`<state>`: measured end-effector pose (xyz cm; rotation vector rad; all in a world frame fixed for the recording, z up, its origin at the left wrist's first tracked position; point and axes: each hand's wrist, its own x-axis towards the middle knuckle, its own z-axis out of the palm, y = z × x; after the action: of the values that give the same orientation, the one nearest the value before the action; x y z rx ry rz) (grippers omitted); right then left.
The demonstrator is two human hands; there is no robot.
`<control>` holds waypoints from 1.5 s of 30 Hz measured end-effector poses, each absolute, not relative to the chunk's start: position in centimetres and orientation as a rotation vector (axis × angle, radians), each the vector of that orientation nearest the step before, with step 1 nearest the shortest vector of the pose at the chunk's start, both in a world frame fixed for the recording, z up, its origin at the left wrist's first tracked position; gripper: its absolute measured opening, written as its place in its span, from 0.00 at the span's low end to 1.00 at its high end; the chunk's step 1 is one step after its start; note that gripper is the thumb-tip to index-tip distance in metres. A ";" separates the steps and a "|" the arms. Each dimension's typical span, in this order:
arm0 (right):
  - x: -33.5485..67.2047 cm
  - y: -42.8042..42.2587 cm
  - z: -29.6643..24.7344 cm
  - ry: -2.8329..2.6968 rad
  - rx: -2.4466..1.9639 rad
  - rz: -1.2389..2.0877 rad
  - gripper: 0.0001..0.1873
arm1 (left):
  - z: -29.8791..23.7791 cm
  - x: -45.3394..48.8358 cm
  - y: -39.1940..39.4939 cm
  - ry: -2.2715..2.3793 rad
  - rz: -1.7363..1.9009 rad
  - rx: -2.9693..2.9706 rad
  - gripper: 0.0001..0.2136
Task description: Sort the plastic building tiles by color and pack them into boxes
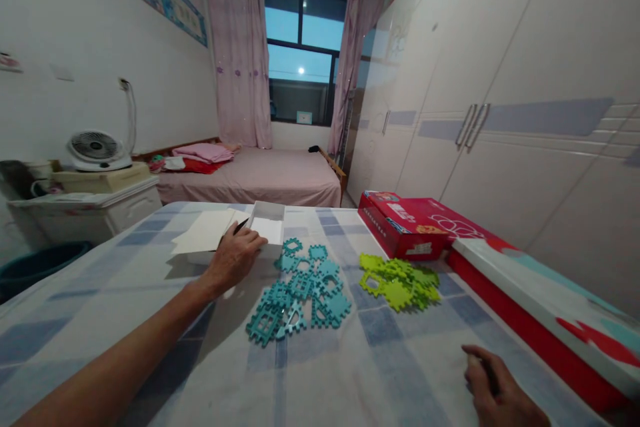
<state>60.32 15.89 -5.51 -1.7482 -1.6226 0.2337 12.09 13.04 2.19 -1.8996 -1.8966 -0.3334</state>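
Note:
My left hand (237, 255) reaches over an open white box (273, 250), its fingers closed on the box's left side. A dark, slender thing (241, 225) shows beside the fingers; whether they hold it is unclear. Right of the box lies a loose heap of blue toothed plastic building pieces (303, 285), some square and some triangular. Further right is a smaller pile of yellow-green toothed pieces (400, 283). Near the front right, my right hand (500, 387) hovers or rests with curled fingers, and nothing shows in them.
A red box (400, 223) stands behind the green pieces. Along the right edge lies a long red and white box (545, 307). A checked cloth (330, 380) covers the table. Beyond are a bed (270, 173), a white fan (97, 150) and a wardrobe (450, 80).

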 end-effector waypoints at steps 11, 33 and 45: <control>59.5 15.3 -5.2 -1.656 -1.716 0.196 0.21 | 3.3 31.5 5.3 -1.038 -0.767 -2.419 0.07; 53.2 27.1 0.4 -2.261 -1.382 0.174 0.33 | -3.3 35.6 8.6 -0.863 -0.918 -2.492 0.24; 50.7 29.2 -2.3 -2.382 -1.612 -0.062 0.29 | -5.0 35.0 10.4 -0.744 -0.963 -2.324 0.10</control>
<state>50.66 29.19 -2.33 -1.6118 -2.3824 -0.0625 35.03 10.37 -5.01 -2.3240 -0.7443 -0.9629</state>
